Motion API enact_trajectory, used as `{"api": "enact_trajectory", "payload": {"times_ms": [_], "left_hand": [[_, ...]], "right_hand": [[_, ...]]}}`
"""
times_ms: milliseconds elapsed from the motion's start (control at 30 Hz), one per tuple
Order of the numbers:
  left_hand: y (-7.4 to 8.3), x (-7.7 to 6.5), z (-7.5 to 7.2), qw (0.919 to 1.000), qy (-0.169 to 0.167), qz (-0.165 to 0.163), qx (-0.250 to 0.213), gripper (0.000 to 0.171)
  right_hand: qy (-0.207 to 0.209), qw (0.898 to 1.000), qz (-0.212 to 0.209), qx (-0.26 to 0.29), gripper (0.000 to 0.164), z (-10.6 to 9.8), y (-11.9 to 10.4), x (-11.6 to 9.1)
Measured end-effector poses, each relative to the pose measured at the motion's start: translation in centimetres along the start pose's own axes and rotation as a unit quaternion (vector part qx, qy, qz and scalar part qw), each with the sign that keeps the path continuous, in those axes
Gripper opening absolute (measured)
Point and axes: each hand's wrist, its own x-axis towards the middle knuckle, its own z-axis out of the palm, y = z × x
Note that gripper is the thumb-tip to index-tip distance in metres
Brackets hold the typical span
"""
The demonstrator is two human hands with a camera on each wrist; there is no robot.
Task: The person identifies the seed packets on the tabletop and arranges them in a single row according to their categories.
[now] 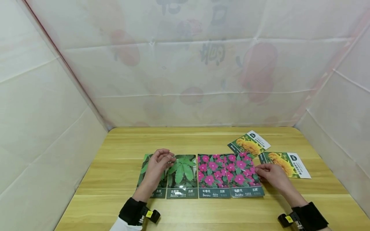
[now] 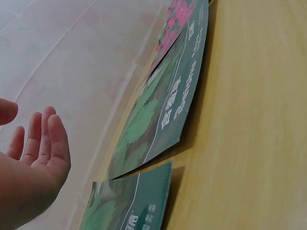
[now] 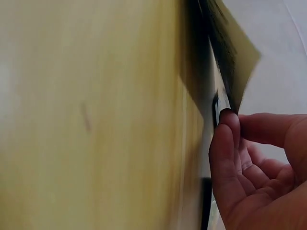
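Two seed packets with pink flowers lie side by side, a left one (image 1: 212, 175) and a right one (image 1: 242, 175). My right hand (image 1: 273, 175) pinches the right one by its right edge; the right wrist view shows that packet (image 3: 237, 57) tilted up off the wood between thumb and fingers. To the left are two green-leaf seed packets, one in full sight (image 1: 182, 179) and one (image 1: 159, 193) partly hidden behind my left hand (image 1: 153, 171). The left hand hovers over that pair; in the left wrist view its fingers (image 2: 57, 139) are loosely bent and hold nothing.
Two yellow-flower seed packets, a rear one (image 1: 249, 145) tilted and a front one (image 1: 284, 164) lying sideways, are behind and beside the right hand. All lie on a wooden table (image 1: 202, 215). Pale cloth walls (image 1: 185, 73) enclose its back and sides.
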Motion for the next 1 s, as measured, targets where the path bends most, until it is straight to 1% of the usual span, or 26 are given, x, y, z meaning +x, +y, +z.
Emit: {"api": "enact_trajectory", "payload": {"times_ms": [67,167,200,267,300,400,533,667,767,833,867,933,1000], "left_hand": [[0.2,0.0,0.1,1.0000,0.001,0.002,0.006,0.074],[0.6,-0.1,0.3,0.9998,-0.002,0.016,0.015,0.069],[0.7,-0.2,0.3,0.9997,-0.002,0.021,0.015,0.066],[1.0,-0.3,0.4,0.9996,0.001,0.016,0.021,0.058],[1.2,-0.4,0.4,0.9995,0.001,0.020,0.024,0.052],[2.1,-0.6,0.9,0.9995,0.019,0.004,0.024,0.042],[3.2,-0.7,1.3,0.9985,0.046,-0.025,0.018,0.038],[3.7,-0.7,1.4,0.9972,0.061,-0.042,0.014,0.034],[3.8,-0.7,1.3,0.9965,0.069,-0.044,0.020,0.034],[3.8,-0.7,1.2,0.9958,0.076,-0.041,0.032,0.034],[3.8,-0.7,1.1,0.9956,0.077,-0.038,0.037,0.034],[3.8,-0.6,1.1,0.9948,0.082,-0.033,0.050,0.031],[3.9,-0.6,1.0,0.9944,0.083,-0.028,0.060,0.027]], "right_hand": [[0.004,1.000,-0.004,-0.019,0.032,-0.1,0.0,0.0],[0.006,0.999,-0.005,-0.041,0.030,-0.2,-0.2,-0.1],[0.006,0.999,-0.006,-0.049,0.030,-0.3,-0.3,-0.1],[0.006,0.998,-0.008,-0.062,0.028,-0.4,-0.4,-0.1],[0.006,0.998,-0.010,-0.068,0.028,-0.5,-0.4,-0.1],[0.008,0.996,-0.017,-0.084,0.027,-0.8,-0.5,-0.2],[0.024,0.995,-0.027,-0.096,0.028,-1.5,-0.6,-0.1],[0.049,0.993,-0.033,-0.098,0.032,-2.9,-0.8,0.2],[0.071,0.991,-0.035,-0.105,0.037,-4.2,-0.7,0.5],[0.083,0.990,-0.035,-0.108,0.040,-5.0,-0.2,0.9],[0.098,0.988,-0.036,-0.109,0.041,-5.2,0.4,1.3],[0.112,0.986,-0.044,-0.113,0.046,-5.8,2.0,2.3],[0.137,0.980,-0.044,-0.139,0.052,-6.1,4.5,3.8]]}}
